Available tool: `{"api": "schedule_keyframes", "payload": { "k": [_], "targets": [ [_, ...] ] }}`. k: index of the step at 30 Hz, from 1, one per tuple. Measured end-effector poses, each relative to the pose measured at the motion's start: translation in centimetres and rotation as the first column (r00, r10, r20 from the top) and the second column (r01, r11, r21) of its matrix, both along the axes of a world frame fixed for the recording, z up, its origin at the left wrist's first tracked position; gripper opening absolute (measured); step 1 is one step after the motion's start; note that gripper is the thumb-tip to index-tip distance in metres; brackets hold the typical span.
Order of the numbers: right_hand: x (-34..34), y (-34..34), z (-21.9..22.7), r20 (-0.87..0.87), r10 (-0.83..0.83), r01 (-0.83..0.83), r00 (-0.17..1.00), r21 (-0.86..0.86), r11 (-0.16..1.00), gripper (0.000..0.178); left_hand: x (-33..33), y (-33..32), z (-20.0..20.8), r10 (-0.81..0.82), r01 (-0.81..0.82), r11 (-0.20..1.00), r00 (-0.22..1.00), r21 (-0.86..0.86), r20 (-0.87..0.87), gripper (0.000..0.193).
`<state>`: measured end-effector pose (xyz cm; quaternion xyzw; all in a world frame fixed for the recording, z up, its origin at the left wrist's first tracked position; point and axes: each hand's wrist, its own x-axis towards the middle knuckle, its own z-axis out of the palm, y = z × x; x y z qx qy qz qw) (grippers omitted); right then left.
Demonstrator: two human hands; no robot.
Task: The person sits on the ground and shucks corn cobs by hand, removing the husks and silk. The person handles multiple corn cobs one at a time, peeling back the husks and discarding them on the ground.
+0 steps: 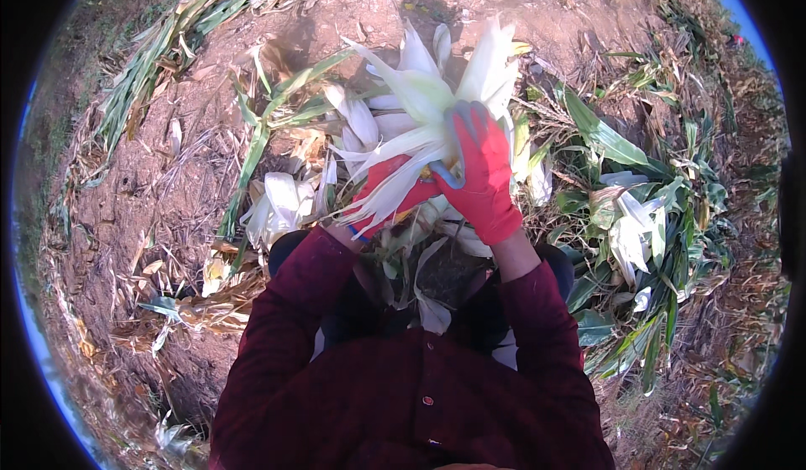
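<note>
Pale corn husk leaves fan out in front of me, peeled open and pointing up and to the sides. My left hand, in a red glove, is closed at the base of these leaves, its fingers partly covered by a hanging strip. A small yellow patch shows between the hands; most of the ear is hidden. My right hand, in a red glove with grey fingertips, grips the husk from the right, thumb toward the left hand.
Loose husks lie to the left, and more dry husks rest on green stalks at right. Cut corn stalks stretch across the brown soil at far left. Husk scraps lie between my knees.
</note>
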<state>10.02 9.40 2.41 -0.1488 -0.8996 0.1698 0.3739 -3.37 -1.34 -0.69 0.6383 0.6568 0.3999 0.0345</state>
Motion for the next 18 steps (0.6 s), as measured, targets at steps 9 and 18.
{"api": "schedule_keyframes", "payload": {
  "k": [9, 18],
  "targets": [
    [0.7, 0.2, -0.4, 0.092, -0.111, 0.111, 0.990, 0.010, 0.994, 0.065, 1.0, 0.3, 1.2, -0.082, 0.108, 0.987, 0.976, -0.122, 0.200, 0.056],
    [-0.6, 0.7, -1.3, -0.160, 0.034, -0.029, 0.987, 0.029, 0.999, 0.040, 1.5, 1.1, -0.7, -0.046, 0.088, 0.990, 0.943, -0.113, 0.331, 0.074]
  ]
}}
